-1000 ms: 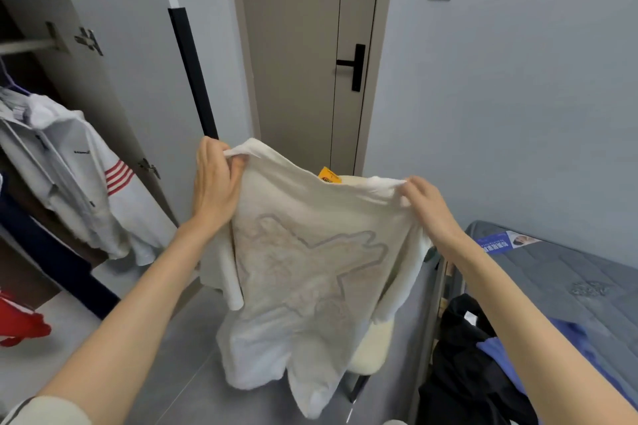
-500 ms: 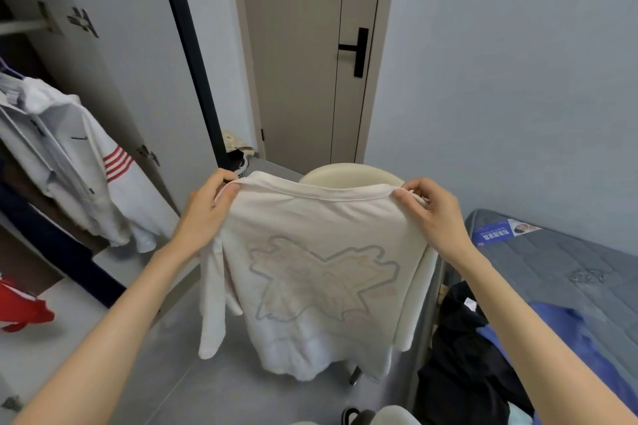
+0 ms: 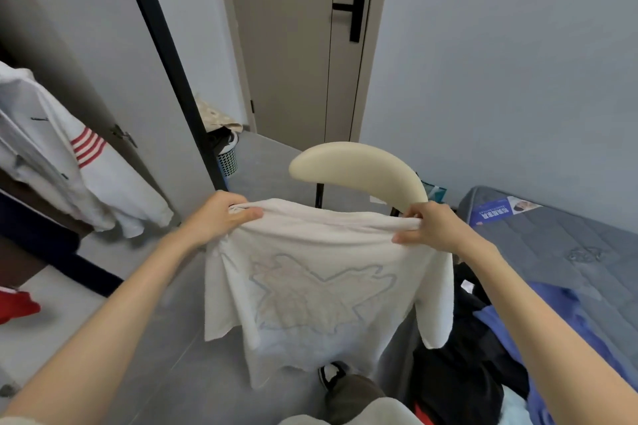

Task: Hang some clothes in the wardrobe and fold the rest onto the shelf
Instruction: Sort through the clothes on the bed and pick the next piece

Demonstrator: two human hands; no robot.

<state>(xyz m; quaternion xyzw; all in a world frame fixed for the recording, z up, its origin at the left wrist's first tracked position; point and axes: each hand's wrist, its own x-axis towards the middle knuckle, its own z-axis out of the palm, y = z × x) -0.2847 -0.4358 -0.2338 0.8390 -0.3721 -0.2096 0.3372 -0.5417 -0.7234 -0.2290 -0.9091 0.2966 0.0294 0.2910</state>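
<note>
1. T-shirt (image 3: 310, 290), white, hangs before the chair backrest (image 3: 359, 166); my left hand (image 3: 221, 217) and right hand (image 3: 428, 228) pinch its top edge.
2. Right of the chair: dark clothes (image 3: 476, 355), mattress (image 3: 569, 245).
3. Its length runs downward.

1. A closed beige door (image 3: 293, 45) with a black handle (image 3: 355, 10) stands between pale grey walls (image 3: 500, 62).
2. A cream-backed chair (image 3: 359, 166) sits on grey floor tiles (image 3: 165, 338).
3. A grey mattress (image 3: 559, 245) lies at right.
</note>
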